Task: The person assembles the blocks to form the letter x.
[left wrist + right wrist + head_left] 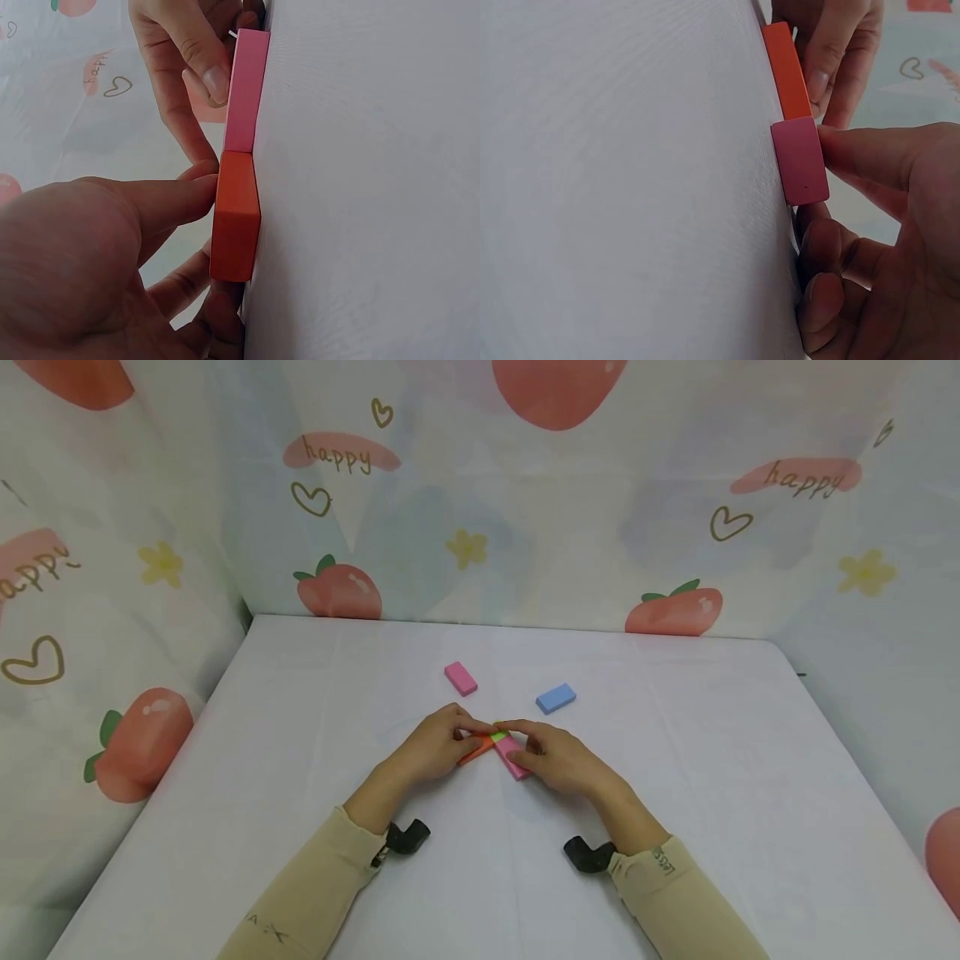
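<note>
An orange block (476,749) and a pink block (513,757) lie on the white table with ends meeting at an angle. A bit of green (499,737) shows at their far corner, partly covered by fingertips. My left hand (437,742) grips the orange block, its thumb near the top edge in the left wrist view. With thumb and fingers my right hand (564,757) holds the pink block. In the right wrist view, the pink block's end (801,161) faces the camera, with the orange block (787,71) beyond it.
Farther back on the table (360,668) lie a second pink block (461,678) and a blue block (556,698). A printed cloth (555,527) hangs behind the table and at both sides. Black curved pieces (408,837) stick out at both cuffs.
</note>
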Available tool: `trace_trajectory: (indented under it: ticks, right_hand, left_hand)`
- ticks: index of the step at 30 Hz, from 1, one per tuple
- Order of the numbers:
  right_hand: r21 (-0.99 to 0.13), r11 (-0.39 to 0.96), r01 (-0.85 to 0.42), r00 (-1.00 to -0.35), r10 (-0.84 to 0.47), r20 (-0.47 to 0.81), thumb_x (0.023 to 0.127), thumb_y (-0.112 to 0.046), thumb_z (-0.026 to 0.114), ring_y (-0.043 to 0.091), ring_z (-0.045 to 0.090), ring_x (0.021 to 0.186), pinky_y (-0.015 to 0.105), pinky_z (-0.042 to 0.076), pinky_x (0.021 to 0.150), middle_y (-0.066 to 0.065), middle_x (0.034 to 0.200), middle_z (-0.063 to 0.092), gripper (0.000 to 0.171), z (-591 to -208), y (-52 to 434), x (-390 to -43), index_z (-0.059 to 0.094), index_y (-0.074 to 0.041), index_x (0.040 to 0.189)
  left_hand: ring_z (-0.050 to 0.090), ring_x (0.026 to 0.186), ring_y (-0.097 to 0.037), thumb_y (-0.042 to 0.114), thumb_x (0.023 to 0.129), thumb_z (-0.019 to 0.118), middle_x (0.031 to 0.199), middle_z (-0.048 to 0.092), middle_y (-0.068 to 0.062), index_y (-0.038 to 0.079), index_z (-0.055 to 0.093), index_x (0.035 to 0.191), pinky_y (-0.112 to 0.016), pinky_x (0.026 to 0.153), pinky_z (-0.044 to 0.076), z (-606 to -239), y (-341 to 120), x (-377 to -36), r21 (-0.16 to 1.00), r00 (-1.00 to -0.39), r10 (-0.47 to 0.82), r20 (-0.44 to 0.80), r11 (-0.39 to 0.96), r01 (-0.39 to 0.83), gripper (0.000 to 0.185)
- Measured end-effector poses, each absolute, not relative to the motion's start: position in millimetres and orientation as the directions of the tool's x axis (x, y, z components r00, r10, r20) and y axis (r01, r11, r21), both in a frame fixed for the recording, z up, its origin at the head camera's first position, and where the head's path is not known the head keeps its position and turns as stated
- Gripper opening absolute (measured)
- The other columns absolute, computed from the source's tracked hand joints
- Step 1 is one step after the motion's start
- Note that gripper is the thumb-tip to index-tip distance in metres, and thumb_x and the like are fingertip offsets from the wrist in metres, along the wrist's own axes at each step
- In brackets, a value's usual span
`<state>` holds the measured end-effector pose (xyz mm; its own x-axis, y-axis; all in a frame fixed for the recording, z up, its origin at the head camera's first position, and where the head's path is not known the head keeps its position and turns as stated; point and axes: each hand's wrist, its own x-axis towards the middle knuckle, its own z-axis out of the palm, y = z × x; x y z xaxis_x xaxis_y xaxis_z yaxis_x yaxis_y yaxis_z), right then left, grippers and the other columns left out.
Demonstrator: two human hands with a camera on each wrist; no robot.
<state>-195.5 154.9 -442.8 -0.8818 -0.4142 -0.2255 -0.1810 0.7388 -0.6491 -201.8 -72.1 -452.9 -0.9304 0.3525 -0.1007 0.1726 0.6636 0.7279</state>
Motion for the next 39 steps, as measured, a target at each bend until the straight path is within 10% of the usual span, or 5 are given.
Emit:
trace_trajectory:
  ticks: [39]
  right_hand:
    - [-0.703, 0.702, -0.11, -0.93, -0.323, -0.177, 0.091, -0.031, 0.067, 0.018, 0.053, 0.075, 0.03, 0.044, 0.061, 0.002, 0.088, 0.058, 0.029, -440.3, 160.3, -197.1, 0.066, -0.034, 0.12]
  left_hand:
    - [0.052, 0.083, -0.013, 0.026, 0.093, 0.064, 0.099, 0.055, 0.011, 0.041, 0.071, 0.112, -0.028, 0.069, 0.044, -454.0, -72.9, -200.7, 0.73, -0.929, 0.356, -0.098, 0.661, 0.176, 0.025]
